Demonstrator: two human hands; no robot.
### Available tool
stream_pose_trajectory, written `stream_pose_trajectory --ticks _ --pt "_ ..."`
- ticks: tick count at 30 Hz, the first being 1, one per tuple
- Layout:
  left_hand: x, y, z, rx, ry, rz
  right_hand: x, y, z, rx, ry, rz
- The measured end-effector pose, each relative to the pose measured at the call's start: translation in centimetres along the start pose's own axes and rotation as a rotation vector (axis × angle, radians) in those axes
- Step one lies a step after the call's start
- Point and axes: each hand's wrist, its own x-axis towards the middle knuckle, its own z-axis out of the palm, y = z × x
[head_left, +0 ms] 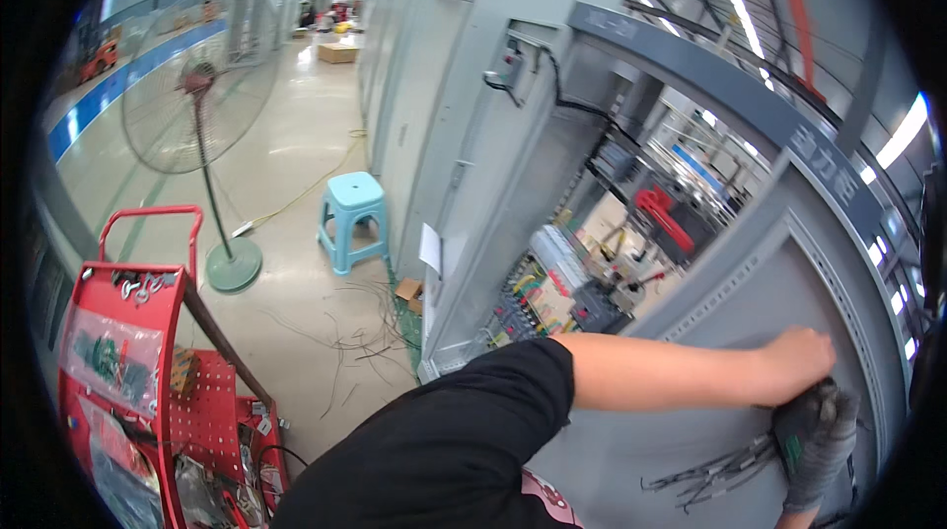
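My bare left hand (797, 363) reaches across to the right, its arm in a short black sleeve. Its fingers are curled closed just above the other hand, and what they hold, if anything, is hidden. Wearing a grey and black work glove, my right hand (821, 435) is closed at the lower right. Several thin black wires (715, 473) stick out leftward from it, their ends loose. Both hands are in front of the grey side panel (735, 332) of a cabinet frame, close to its slotted upright rail (838, 297).
The open cabinet holds wired electrical components (562, 287) and a red part (663, 218). At left are a red tool cart (178, 351), a pedestal fan (234, 263) and a blue stool (355, 195). Wire offcuts (370, 337) litter the floor beside a small cardboard box (408, 292).
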Motion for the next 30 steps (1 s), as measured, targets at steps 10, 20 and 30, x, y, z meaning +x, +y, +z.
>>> stream_pose_trajectory --ticks 10,20,30 --pt "-3.8 -1.7 -2.6 -0.653 0.173 -0.329 0.0 -4.6 3.5 0.034 0.173 -0.044" --pt "-5.1 -0.9 -1.5 -1.04 0.335 -0.333 1.9 -7.6 4.3 -0.12 0.169 0.092" --pt "-5.4 -1.1 -1.3 -1.098 0.33 -0.244 1.2 -5.6 4.8 0.078 0.185 0.174"
